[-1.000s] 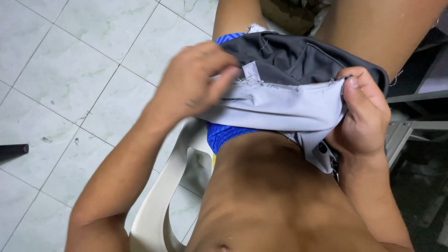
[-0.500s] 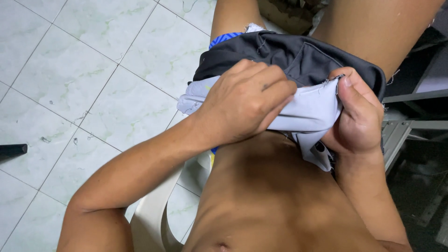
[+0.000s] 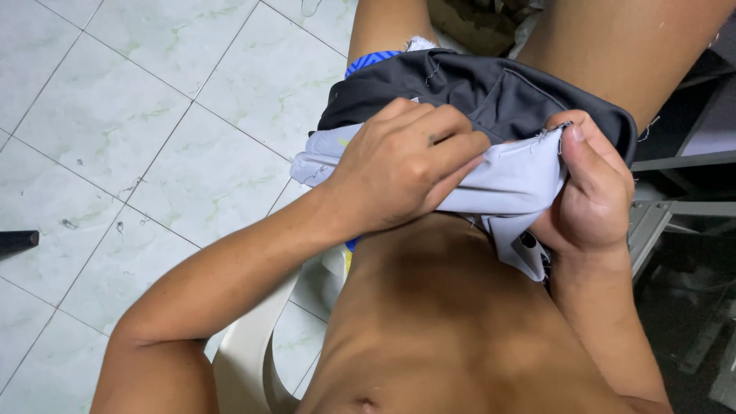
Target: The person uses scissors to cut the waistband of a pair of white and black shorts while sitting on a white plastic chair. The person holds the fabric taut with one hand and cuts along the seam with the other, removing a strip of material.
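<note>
A garment of dark grey and pale grey fabric (image 3: pixel 491 96) lies across my lap, its pale grey edge (image 3: pixel 514 180) turned toward me. My left hand (image 3: pixel 406 165) grips the middle of that pale edge with the fingers curled over it. My right hand (image 3: pixel 590 192) pinches the frayed right end of the same edge between thumb and fingers. The fabric is stretched between both hands. Part of the cloth under my left hand is hidden.
I sit on a cream plastic chair (image 3: pixel 249 353) above a pale tiled floor (image 3: pixel 130 130). A grey metal frame (image 3: pixel 675 207) stands at the right. A dark object (image 3: pixel 17 241) lies at the left edge. Blue fabric (image 3: pixel 368 61) shows beneath the garment.
My left hand has moved right along the pale edge, from its left end to the middle, and closed on it. My right hand has kept its grip.
</note>
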